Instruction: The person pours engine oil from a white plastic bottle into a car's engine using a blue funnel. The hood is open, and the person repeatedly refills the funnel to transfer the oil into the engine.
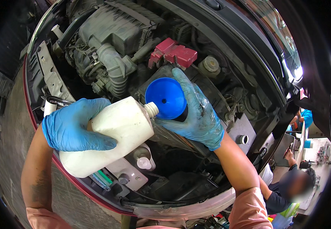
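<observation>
A blue glove covers my left hand [75, 126], which is closed round a large white plastic bottle [125, 124]. The bottle lies tilted, and its uncapped threaded neck points at the near rim of a blue funnel [165, 95]. My right hand [200, 114], in a blue glove with dark smears, grips that funnel from the right, thumb on the far side and fingers at the near side. The funnel's wide mouth faces up, with a dark hole at its bottom. No liquid stream shows. What lies beneath the funnel is hidden.
An open engine bay surrounds my hands. A black air filter housing [114, 26] with a ribbed hose [112, 68] is at far left. Behind the funnel sit a red terminal cover [173, 53] and a round reservoir cap [211, 63]. Another person [287, 191] is at the right.
</observation>
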A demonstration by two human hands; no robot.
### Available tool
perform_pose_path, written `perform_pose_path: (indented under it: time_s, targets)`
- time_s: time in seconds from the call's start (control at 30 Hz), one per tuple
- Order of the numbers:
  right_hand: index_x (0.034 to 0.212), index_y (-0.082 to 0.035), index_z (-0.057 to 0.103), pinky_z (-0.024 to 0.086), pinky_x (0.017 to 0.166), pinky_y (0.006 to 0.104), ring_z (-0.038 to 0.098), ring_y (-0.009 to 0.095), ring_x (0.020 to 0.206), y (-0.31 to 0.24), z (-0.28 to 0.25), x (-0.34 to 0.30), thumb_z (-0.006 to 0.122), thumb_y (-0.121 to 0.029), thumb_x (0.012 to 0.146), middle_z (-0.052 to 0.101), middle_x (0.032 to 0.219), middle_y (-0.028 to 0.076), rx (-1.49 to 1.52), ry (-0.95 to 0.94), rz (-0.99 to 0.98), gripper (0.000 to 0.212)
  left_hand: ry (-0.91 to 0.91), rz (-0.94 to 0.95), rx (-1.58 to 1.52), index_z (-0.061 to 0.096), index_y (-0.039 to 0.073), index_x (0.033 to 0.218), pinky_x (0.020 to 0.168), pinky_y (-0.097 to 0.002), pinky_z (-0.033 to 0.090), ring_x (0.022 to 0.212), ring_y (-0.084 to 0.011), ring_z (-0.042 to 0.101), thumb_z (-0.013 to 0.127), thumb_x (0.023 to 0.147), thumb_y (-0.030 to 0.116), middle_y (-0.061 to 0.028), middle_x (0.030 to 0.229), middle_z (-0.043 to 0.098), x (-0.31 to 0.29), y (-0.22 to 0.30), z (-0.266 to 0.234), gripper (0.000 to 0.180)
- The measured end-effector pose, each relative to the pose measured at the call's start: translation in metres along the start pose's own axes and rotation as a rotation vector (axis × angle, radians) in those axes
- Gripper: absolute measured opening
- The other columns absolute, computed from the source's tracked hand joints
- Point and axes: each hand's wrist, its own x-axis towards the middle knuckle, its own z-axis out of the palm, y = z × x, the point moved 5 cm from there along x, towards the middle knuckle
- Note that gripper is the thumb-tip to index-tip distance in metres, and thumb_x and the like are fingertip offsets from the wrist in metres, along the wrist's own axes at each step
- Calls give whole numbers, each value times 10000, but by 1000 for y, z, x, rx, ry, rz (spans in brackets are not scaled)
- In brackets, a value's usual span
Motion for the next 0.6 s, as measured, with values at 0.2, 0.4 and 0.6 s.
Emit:
perform_pose_path:
  time_s: [0.2, 0.4, 0.6]
  targets:
    - [1513, 63, 408, 503, 1088, 464, 617, 392, 1277, 0, -1, 0, 972, -292, 689, 548, 1467, 267, -45, 17, -61, 1060, -15, -32, 3, 665, -16, 1157, 869, -344, 542, 931, -190, 685, 922, 700, 263, -108, 1011, 732, 5, 10, -6, 594]
    - [1519, 54, 404, 510, 1083, 476, 615, 409, 1272, -2, -1, -1, 971, -297, 693, 547, 1458, 276, -39, 78, -122, 1062, 0, -77, -42, 682, -17, 1145, 876, -343, 543, 924, -195, 694, 919, 684, 248, -106, 1007, 738, 7, 14, -13, 582]
    - [1529, 57, 385, 506, 1087, 480, 611, 414, 1278, -1, 0, -1, 975, -301, 685, 546, 1454, 280, -37, 52, -95, 1090, 1, -74, 3, 684, -22, 1155, 879, -345, 547, 926, -204, 701, 925, 674, 257, -112, 1019, 742, 9, 21, -15, 606]
